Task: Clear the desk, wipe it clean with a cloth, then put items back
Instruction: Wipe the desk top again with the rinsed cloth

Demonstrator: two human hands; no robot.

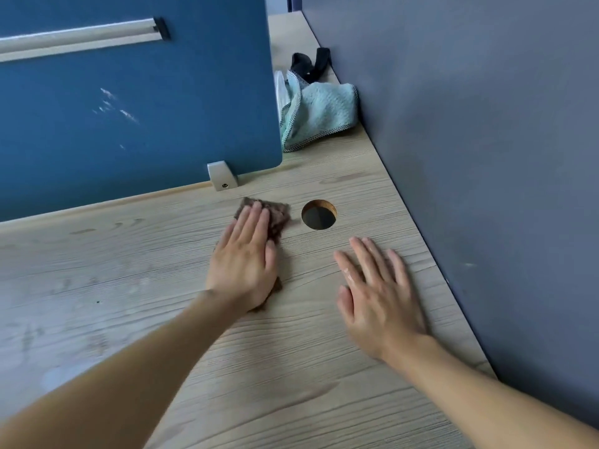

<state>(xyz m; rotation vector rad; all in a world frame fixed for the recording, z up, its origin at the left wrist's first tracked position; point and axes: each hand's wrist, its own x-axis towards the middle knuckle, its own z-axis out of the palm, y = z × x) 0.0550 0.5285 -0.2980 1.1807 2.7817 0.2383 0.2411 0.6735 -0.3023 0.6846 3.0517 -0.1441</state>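
A brown cloth [278, 212] lies flat on the light wood desk [129, 286], just left of a round cable hole. My left hand [248, 260] presses down on it with straight fingers and covers most of it. My right hand [377, 291] rests flat on the bare desk to the right, fingers spread, holding nothing. Its fingers look wet. Damp streaks show on the desk at the left.
The round cable hole [319, 214] is between the hands, toward the back. A blue divider panel [129, 108] on a metal bracket [222, 175] stands behind. A grey wall [486, 140] bounds the right. A light teal towel [319, 115], a white object and a black strap [311, 63] lie in the far corner.
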